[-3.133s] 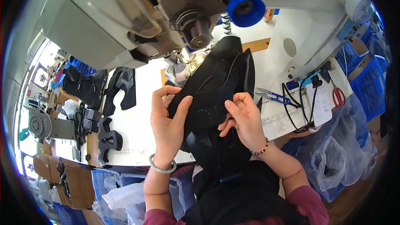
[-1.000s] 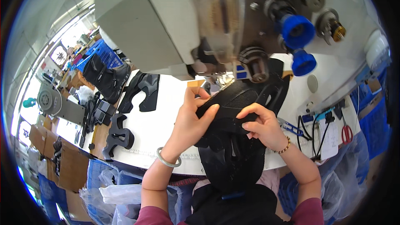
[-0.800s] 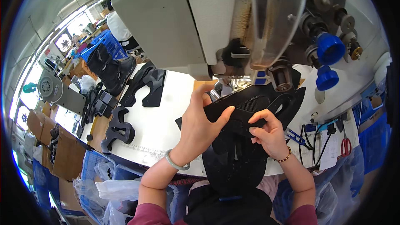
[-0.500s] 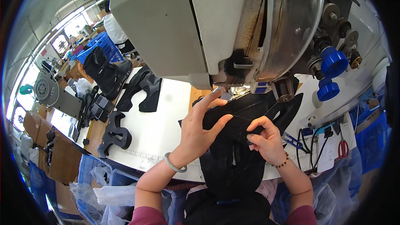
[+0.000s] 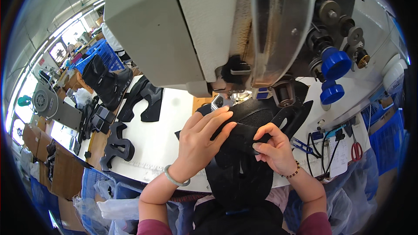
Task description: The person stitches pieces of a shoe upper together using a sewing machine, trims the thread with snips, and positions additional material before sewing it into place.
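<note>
A black shoe upper (image 5: 237, 180) with a mesh panel lies under the head of a sewing machine (image 5: 209, 30), its lower part hanging over the table edge toward my lap. My left hand (image 5: 200, 137), a pale bangle on its wrist, rests on the upper's left side with fingers stretched out over the material. On the other side my right hand (image 5: 275, 149), wearing a beaded bracelet, pinches a fold of the upper between thumb and forefinger. The needle area sits just beyond my left fingertips and is partly hidden by the machine.
Black cut pieces (image 5: 150, 100) and another curved black piece (image 5: 117, 146) lie left on the white table (image 5: 172, 117). Behind them stands a black boot (image 5: 106, 80). Red-handled scissors (image 5: 356, 150), a blue cutter (image 5: 302, 145) and cables are at right. Blue crates with plastic bags flank me.
My left hand has come down, its raised forefinger now laid beside the other fingers on the upper. My right hand keeps its pinch. The whole view has shifted slightly.
</note>
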Action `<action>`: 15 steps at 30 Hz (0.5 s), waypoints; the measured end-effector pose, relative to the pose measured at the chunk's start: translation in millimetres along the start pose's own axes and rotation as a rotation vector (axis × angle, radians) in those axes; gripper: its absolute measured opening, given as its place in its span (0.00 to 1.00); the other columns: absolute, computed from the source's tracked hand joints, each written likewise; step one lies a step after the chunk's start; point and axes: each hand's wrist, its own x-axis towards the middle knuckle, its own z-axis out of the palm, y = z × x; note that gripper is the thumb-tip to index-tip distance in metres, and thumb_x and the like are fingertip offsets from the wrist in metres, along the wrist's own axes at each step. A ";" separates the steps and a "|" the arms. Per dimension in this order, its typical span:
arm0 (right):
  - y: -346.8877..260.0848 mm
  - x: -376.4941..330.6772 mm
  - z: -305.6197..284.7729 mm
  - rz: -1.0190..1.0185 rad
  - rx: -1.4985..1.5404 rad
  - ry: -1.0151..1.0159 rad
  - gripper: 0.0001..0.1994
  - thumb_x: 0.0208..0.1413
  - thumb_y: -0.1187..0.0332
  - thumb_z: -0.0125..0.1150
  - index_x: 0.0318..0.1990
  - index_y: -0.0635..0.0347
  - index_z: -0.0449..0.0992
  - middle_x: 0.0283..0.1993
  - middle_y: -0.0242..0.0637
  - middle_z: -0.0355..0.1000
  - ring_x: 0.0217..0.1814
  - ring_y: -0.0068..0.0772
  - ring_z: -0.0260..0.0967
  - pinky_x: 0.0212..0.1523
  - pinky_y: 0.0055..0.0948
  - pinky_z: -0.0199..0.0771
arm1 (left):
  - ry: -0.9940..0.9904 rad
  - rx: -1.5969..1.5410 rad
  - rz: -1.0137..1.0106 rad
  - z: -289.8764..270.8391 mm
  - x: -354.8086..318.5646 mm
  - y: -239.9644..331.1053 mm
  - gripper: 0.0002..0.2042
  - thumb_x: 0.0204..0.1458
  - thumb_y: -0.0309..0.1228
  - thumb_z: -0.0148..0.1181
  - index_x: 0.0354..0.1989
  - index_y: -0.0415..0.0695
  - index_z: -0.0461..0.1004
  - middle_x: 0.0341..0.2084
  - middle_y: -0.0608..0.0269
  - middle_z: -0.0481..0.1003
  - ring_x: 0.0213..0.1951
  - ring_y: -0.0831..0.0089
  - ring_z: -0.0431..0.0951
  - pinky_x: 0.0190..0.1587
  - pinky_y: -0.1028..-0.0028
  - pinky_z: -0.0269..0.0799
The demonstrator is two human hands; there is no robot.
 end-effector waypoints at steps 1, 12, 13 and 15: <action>-5.4 -1.6 4.3 -0.006 0.000 0.004 0.10 0.51 0.81 0.56 0.40 0.60 0.68 0.32 0.31 0.68 0.22 0.14 0.66 0.23 0.13 0.67 | -0.001 -0.004 0.007 -3.3 3.7 3.6 0.14 0.40 0.28 0.68 0.38 0.43 0.77 0.35 0.66 0.78 0.21 0.72 0.65 0.26 0.75 0.66; -30.7 7.4 3.9 0.096 0.164 0.044 0.08 0.53 0.77 0.55 0.41 0.59 0.68 0.29 0.30 0.69 0.21 0.16 0.65 0.20 0.13 0.64 | -0.044 -0.017 -0.064 -1.9 23.3 10.2 0.09 0.41 0.24 0.66 0.33 0.40 0.77 0.30 0.61 0.78 0.27 0.65 0.73 0.30 0.72 0.69; -29.7 8.8 1.6 0.087 0.163 0.047 0.08 0.53 0.77 0.55 0.41 0.59 0.68 0.29 0.30 0.69 0.21 0.16 0.65 0.20 0.13 0.64 | -0.043 -0.021 -0.055 0.1 22.0 11.2 0.09 0.41 0.24 0.66 0.33 0.40 0.77 0.30 0.61 0.78 0.27 0.65 0.73 0.30 0.72 0.69; -27.9 10.2 -1.2 0.086 0.110 0.036 0.07 0.53 0.77 0.55 0.40 0.60 0.68 0.30 0.29 0.69 0.20 0.14 0.63 0.20 0.12 0.64 | -0.024 0.027 -0.059 1.3 18.7 12.9 0.09 0.41 0.24 0.65 0.32 0.40 0.76 0.30 0.60 0.77 0.27 0.64 0.73 0.31 0.72 0.70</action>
